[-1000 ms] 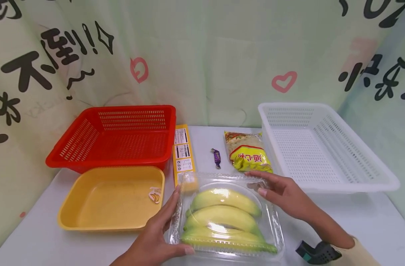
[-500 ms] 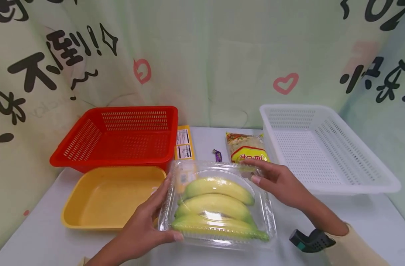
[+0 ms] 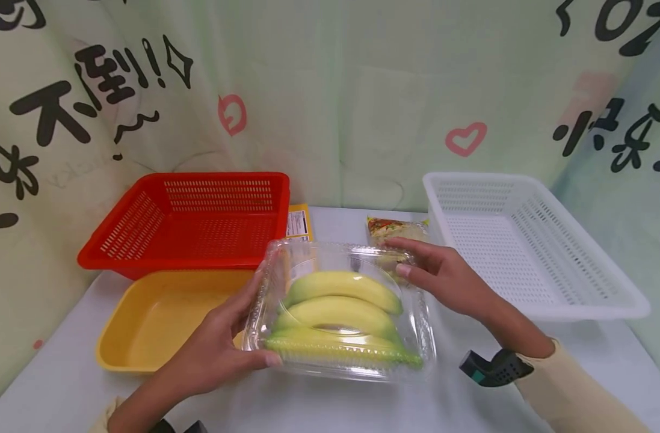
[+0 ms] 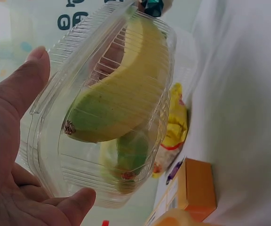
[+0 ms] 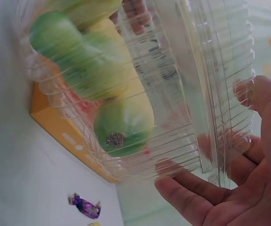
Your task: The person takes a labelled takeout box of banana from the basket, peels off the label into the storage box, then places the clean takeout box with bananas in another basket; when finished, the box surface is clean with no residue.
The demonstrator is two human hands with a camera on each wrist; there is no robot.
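Note:
A clear plastic clamshell box (image 3: 420, 340) with several yellow-green bananas (image 3: 335, 313) inside is held above the table, slightly tilted. My left hand (image 3: 213, 340) grips its left side, thumb along the near left corner. With thumb and fingers, my right hand (image 3: 443, 276) holds the far right corner. From the left wrist, the left hand (image 4: 18, 160) is seen with thumb and fingers on opposite faces of the box. The right wrist view has the right hand (image 5: 253, 174) likewise around the box edge, bananas (image 5: 121, 117) showing green ends through the plastic.
A red basket (image 3: 183, 264) stands at the left, a yellow tub (image 3: 140, 361) before it, and a white basket (image 3: 589, 313) at the right. Behind the box are an orange-yellow carton (image 3: 298, 222), a food packet (image 3: 397, 230) and a purple-wrapped candy (image 5: 86, 207).
Both hands have raised the banana box and moved it away from me and a little left. In the head view it now covers more of the carton, packet and candy.

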